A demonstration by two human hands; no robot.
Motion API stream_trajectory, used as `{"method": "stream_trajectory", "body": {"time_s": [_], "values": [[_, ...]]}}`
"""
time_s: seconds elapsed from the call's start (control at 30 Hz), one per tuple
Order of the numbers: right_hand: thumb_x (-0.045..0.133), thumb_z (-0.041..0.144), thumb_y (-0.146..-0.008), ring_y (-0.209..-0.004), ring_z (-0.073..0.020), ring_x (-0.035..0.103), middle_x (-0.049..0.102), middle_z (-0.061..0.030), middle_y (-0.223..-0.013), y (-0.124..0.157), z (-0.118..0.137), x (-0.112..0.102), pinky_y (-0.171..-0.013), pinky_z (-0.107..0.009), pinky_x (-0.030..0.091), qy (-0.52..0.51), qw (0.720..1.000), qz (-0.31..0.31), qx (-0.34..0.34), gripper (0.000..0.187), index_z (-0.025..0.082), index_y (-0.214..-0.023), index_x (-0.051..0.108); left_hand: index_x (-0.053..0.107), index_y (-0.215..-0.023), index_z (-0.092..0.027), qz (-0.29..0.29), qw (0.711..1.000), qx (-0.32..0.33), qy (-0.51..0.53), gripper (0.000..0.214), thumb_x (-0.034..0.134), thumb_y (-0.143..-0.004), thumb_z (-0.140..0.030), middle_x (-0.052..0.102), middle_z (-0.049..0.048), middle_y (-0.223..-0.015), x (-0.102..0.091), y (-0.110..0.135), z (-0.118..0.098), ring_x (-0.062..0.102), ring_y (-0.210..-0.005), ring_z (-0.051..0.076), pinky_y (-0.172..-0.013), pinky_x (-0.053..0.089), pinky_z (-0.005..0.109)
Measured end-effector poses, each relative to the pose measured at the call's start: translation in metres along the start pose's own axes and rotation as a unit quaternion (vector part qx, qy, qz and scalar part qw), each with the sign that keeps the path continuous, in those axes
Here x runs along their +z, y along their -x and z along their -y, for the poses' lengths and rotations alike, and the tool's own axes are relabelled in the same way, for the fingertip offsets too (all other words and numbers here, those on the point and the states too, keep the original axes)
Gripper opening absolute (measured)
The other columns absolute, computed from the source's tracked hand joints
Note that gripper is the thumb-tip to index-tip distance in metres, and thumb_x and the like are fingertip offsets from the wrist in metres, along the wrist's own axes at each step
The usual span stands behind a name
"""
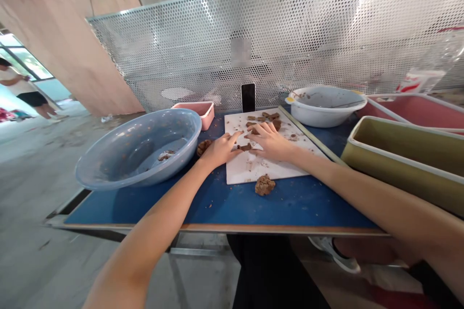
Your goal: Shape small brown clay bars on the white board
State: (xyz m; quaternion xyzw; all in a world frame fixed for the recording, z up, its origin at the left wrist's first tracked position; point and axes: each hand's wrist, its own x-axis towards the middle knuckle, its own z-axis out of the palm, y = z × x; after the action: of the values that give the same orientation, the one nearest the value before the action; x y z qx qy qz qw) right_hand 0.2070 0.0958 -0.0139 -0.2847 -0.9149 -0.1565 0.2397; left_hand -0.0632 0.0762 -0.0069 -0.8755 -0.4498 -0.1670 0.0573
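Left grip (219,149), right grip (270,143), lumpy clay (245,147) between

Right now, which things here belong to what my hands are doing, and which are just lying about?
Probably in use:
small brown piece between left hand and right hand
white board beneath
brown lump by its near edge

Seemingly just nearby:
phone
olive container
small pink tub

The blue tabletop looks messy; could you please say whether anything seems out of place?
A brown lump at the near edge of the white board and crumbs on the blue tabletop look stray, since other brown pieces lie on the board.
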Motion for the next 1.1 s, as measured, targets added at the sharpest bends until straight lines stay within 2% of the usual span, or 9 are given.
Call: {"method": "stream_trajectory", "body": {"time_s": [0.2, 0.33, 0.57, 1.1], "values": [[0.062, 0.046, -0.107, -0.133, -0.0410, 0.050, 0.057, -0.0201, -0.151, -0.003, 0.002, 0.004, -0.109, -0.058, 0.045, 0.025, 1.000, -0.004, 0.004, 0.045, 0.020, -0.143, 0.067, 0.045, -0.164, -0.018, 0.002, 1.000, 0.011, -0.008, 0.070, 0.074, -0.105, -0.041, 0.071, 0.0187, -0.131, -0.001, -0.002, -0.002, 0.077, -0.117, 0.032, -0.103, 0.062, 0.040], [0.060, 0.046, -0.108, -0.133, -0.0415, 0.050, 0.058, -0.0200, -0.150, -0.004, 0.004, 0.003, -0.108, -0.058, 0.044, 0.024, 1.000, -0.008, 0.012, 0.043, 0.020, -0.142, 0.067, 0.045, -0.165, -0.020, 0.000, 1.000, 0.006, -0.014, 0.070, 0.073, -0.105, -0.042, 0.072, 0.0190, -0.132, 0.000, -0.003, 0.001, 0.077, -0.118, 0.032, -0.101, 0.062, 0.039], [0.058, 0.045, -0.110, -0.134, -0.0410, 0.049, 0.058, -0.0203, -0.151, -0.005, 0.009, 0.001, -0.108, -0.057, 0.044, 0.027, 0.999, -0.011, 0.023, 0.041, 0.019, -0.140, 0.069, 0.043, -0.167, -0.024, 0.008, 1.000, -0.006, -0.011, 0.073, 0.072, -0.104, -0.044, 0.081, 0.0125, -0.114, 0.007, -0.004, 0.006, 0.081, -0.106, 0.029, -0.094, 0.063, 0.036], [0.060, 0.044, -0.109, -0.137, -0.0409, 0.048, 0.057, -0.0203, -0.153, -0.006, 0.011, 0.007, -0.110, -0.056, 0.041, 0.025, 0.999, -0.016, 0.043, 0.040, 0.019, -0.140, 0.068, 0.046, -0.165, -0.023, 0.005, 0.999, -0.033, -0.008, 0.070, 0.074, -0.104, -0.043, 0.083, 0.0115, -0.108, 0.007, -0.006, 0.004, 0.082, -0.102, 0.028, -0.091, 0.063, 0.035]]}}
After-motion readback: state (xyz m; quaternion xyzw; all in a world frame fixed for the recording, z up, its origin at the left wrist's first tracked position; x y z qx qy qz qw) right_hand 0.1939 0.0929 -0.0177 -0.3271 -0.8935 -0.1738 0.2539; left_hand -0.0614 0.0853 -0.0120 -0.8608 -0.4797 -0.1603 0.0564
